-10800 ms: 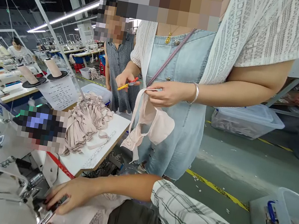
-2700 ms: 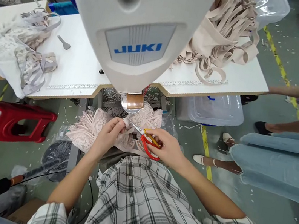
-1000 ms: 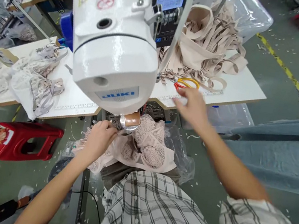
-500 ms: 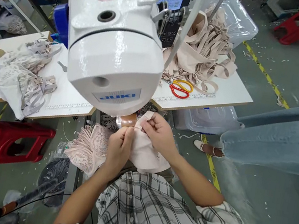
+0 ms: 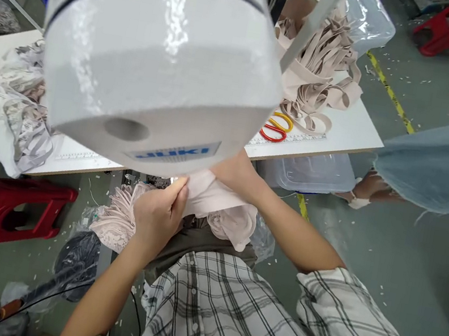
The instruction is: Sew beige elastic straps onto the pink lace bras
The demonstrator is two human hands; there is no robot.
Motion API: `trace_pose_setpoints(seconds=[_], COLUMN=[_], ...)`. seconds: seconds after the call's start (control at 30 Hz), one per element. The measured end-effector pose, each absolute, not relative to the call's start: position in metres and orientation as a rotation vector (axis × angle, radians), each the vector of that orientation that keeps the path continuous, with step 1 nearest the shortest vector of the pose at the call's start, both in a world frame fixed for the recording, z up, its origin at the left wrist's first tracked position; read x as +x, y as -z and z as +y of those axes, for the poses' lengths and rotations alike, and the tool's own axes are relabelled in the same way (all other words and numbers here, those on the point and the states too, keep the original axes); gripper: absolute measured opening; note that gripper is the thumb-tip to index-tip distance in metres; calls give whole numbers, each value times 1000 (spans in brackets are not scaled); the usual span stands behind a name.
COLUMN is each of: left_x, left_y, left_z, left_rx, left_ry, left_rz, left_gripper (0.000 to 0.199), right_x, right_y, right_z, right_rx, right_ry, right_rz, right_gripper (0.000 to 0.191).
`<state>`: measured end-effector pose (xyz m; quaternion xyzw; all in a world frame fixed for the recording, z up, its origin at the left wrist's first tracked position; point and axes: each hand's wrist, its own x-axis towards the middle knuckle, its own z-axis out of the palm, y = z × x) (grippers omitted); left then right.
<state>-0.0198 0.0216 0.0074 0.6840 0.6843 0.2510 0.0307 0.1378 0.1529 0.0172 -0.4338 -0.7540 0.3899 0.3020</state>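
A white sewing machine head (image 5: 164, 66) fills the upper middle of the view. Below its front edge, my left hand (image 5: 160, 212) pinches the left end of a pale pink fabric piece (image 5: 213, 197) between thumb and fingers. At the right end of the same fabric is my right hand (image 5: 235, 170); its fingers are hidden beneath the machine head. A padded part of the garment hangs over my lap. Left of my left hand lies a stack of pink lace cups (image 5: 116, 219).
Red and yellow scissors (image 5: 275, 127) and beige straps (image 5: 328, 65) lie on the white table (image 5: 343, 125) at right. White garments (image 5: 7, 103) lie at left. Red stool (image 5: 36, 211) stands lower left. A person's denim-clad leg (image 5: 445, 159) is at right.
The view has come closer to the machine head. My right hand has moved up under the head, and the fabric is stretched between my hands. The person's foot at right has shifted.
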Motion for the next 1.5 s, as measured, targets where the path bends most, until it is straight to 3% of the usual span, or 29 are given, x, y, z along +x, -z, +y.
trace_pose_setpoints(seconds=[0.6, 1.5], left_x=[-21, -27], left_y=[-9, -7], left_z=[27, 21], left_rx=[2180, 2233], left_ry=[-768, -814], left_rz=[2108, 2169], left_gripper=[29, 26], right_x=[137, 139], right_y=[-16, -12], right_z=[157, 149], right_rx=[-1195, -1153], right_ry=[-941, -1038], right_rz=[-2154, -1947], right_gripper=[24, 19])
